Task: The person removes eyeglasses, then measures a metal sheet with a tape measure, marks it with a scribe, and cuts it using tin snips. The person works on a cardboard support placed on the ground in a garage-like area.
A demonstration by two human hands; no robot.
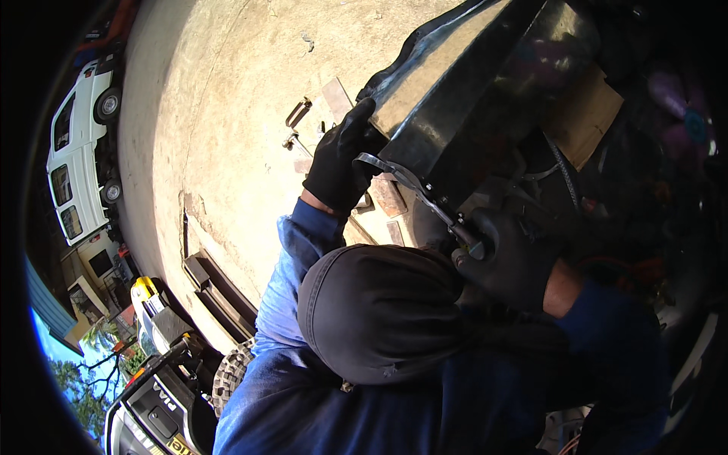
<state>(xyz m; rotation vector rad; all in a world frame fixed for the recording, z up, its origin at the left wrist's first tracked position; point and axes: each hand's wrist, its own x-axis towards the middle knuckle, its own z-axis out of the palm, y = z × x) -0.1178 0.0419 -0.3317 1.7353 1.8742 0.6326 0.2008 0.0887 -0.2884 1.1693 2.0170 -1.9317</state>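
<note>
My left hand [343, 158], in a black glove, is closed on the near left corner of a large folded sheet-metal panel [444, 140]. The panel's upper face is bright and its side dark and shiny. In a black glove too, my right hand [509, 262] wraps round the handle end of a metal clamp-like hand tool [426, 196]. From that fist the tool slants up and left. Its curved jaw lies close beside the panel's near edge and my left fingers. Whether the jaw bites on the panel, I cannot tell.
Metal scraps and flat plates [390, 199] lie on the concrete below the panel. Brown cardboard [585, 117] is at the right, in deep shade. A dark metal channel [224, 296] lies at lower left. Vehicles stand beyond, including a white van [80, 155]. Black cloth headwear [379, 315] blocks the lower middle.
</note>
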